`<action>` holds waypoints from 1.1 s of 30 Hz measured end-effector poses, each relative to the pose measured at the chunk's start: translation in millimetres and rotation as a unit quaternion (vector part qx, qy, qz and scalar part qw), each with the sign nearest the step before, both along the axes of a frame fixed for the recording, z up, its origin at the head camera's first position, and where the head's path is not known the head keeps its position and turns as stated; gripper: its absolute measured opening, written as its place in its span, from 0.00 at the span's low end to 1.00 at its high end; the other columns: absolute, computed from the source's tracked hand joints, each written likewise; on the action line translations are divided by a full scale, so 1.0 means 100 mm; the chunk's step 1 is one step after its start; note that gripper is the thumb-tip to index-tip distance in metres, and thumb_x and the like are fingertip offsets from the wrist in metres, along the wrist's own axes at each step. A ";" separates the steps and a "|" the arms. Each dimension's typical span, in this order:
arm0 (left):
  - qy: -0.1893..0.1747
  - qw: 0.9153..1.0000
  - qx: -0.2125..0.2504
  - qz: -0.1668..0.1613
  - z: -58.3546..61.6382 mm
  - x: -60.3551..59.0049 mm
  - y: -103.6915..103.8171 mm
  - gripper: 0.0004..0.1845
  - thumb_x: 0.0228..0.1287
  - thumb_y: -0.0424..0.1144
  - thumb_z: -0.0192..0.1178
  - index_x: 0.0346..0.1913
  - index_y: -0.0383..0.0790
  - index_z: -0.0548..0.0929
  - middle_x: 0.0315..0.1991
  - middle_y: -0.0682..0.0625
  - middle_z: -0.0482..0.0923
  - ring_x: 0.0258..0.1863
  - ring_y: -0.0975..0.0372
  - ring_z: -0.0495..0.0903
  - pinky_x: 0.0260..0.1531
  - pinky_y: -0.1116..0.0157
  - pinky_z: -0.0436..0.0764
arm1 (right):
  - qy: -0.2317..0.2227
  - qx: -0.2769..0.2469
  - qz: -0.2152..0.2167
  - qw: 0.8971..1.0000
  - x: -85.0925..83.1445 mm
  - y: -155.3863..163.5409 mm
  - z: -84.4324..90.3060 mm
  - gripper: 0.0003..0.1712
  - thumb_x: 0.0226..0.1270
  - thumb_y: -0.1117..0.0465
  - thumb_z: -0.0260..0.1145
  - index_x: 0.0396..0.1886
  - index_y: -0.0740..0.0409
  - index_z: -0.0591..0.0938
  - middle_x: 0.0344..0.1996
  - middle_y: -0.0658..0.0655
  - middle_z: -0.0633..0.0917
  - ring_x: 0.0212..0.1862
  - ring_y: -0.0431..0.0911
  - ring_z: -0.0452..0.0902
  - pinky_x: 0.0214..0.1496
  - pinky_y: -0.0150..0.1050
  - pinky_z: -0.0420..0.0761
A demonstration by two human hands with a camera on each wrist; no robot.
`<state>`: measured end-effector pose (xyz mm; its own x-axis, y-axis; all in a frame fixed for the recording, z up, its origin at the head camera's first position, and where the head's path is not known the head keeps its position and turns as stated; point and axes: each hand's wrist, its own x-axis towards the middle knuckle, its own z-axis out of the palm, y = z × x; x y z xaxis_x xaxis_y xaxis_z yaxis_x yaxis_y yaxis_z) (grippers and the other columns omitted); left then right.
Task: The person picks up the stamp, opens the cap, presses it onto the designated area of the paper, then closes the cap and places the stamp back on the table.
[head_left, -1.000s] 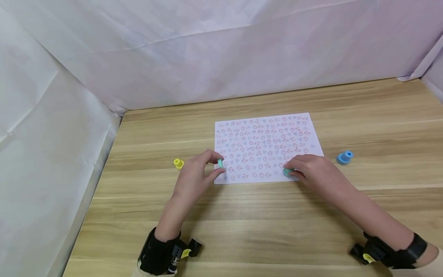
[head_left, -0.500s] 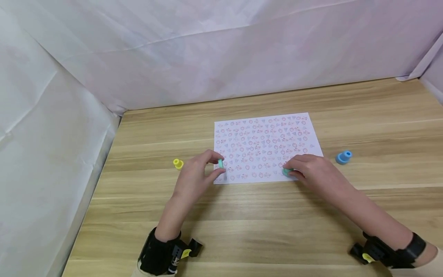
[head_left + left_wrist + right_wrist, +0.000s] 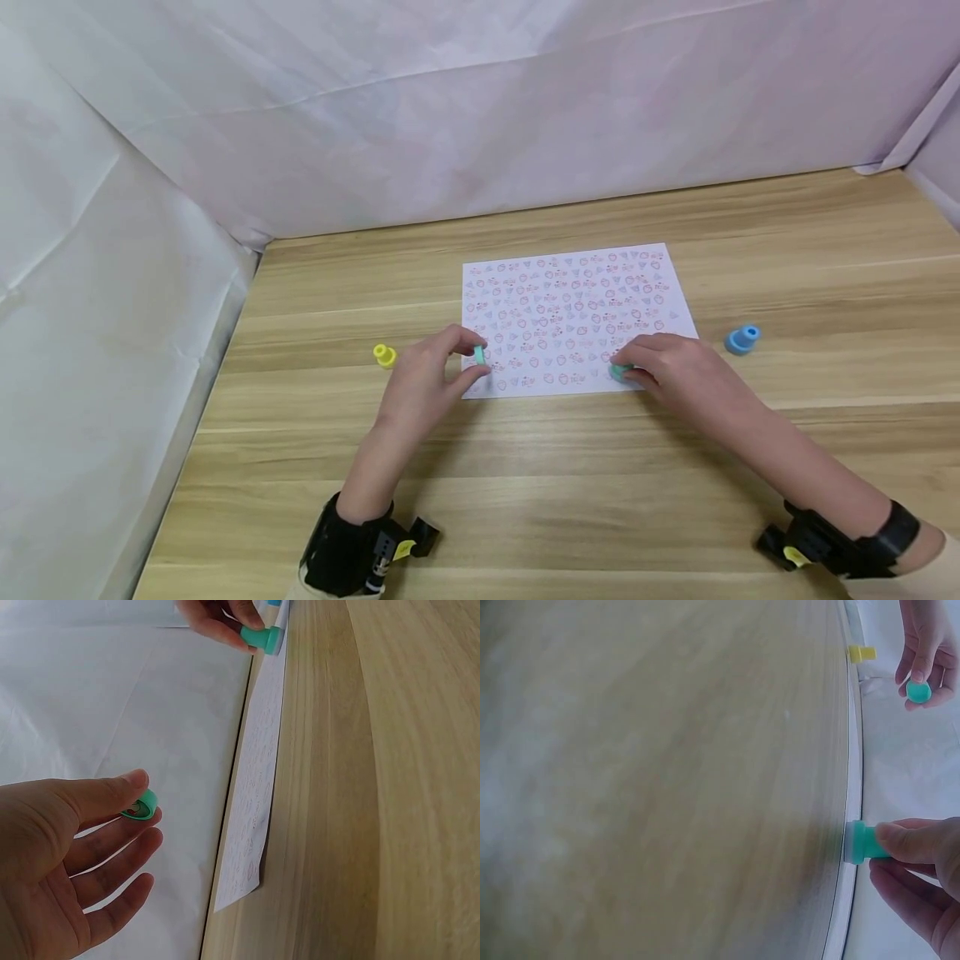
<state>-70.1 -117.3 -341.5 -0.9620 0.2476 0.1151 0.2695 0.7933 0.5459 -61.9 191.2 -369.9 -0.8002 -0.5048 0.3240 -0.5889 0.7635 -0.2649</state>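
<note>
A sheet of white paper (image 3: 678, 321), printed with rows of small strawberry and other marks in red and blue, lies on the wooden table. My right hand (image 3: 678, 371) pinches a green stamp (image 3: 866, 843) by its handle; the stamp stands upright with its pale face on the paper near the front right. Over the sheet's front left edge, my left hand (image 3: 422, 375) holds a small hollow green cap (image 3: 147, 804) between thumb and index finger. Its other fingers are spread apart, as the left wrist view shows. The mark under the stamp is hidden.
A yellow stamp (image 3: 385, 357) stands on the table left of the left hand. To the right of the paper is a blue stamp (image 3: 742, 339). White cloth (image 3: 480, 125) hangs behind the table's back edge and along its left side.
</note>
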 end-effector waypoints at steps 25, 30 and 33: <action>0.021 0.999 0.001 -0.024 0.01 -0.02 0.08 0.16 0.56 0.41 0.74 0.47 0.47 0.83 0.41 0.53 0.88 0.44 0.58 0.87 0.46 0.60 0.84 | 0.047 -0.059 -0.031 0.997 -0.04 0.07 0.20 0.19 0.49 0.69 0.79 0.43 0.54 0.86 0.39 0.50 0.90 0.42 0.45 0.87 0.41 0.36 0.85; 0.022 0.999 -0.002 -0.028 0.02 -0.03 0.13 0.16 0.57 0.41 0.74 0.47 0.48 0.84 0.42 0.53 0.88 0.45 0.59 0.86 0.46 0.61 0.84 | 0.040 -0.108 -0.044 0.992 -0.07 0.02 0.29 0.20 0.49 0.66 0.80 0.43 0.52 0.87 0.40 0.48 0.90 0.40 0.42 0.87 0.43 0.21 0.79; 0.026 0.999 0.000 -0.035 0.02 -0.03 0.16 0.16 0.57 0.41 0.74 0.48 0.48 0.83 0.42 0.53 0.88 0.45 0.59 0.86 0.46 0.61 0.84 | 0.036 -0.128 -0.048 0.990 -0.06 -0.02 0.31 0.20 0.48 0.67 0.80 0.43 0.53 0.87 0.40 0.48 0.90 0.40 0.42 0.88 0.44 0.23 0.81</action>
